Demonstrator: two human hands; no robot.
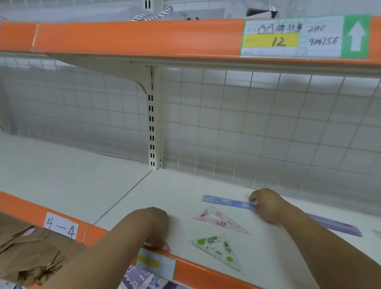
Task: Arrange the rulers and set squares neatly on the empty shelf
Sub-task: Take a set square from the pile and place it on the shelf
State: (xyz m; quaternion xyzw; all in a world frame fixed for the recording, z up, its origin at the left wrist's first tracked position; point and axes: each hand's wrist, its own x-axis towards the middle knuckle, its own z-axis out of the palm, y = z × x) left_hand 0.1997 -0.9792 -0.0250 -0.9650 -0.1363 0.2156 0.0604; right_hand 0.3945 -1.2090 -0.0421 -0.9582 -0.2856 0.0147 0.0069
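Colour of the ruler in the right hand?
Translucent blue ruler, pinched at its end by the right hand; head view.

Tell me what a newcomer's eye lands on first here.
The bright orange shelf edge runs across the top, its handwritten price label at upper right. Below, the right hand pinches a blue ruler on the white shelf, with a pink set square and green set square in front.

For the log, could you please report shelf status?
Right hand pinches blue ruler. Left hand on shelf edge. Pink set square, green set square flat.
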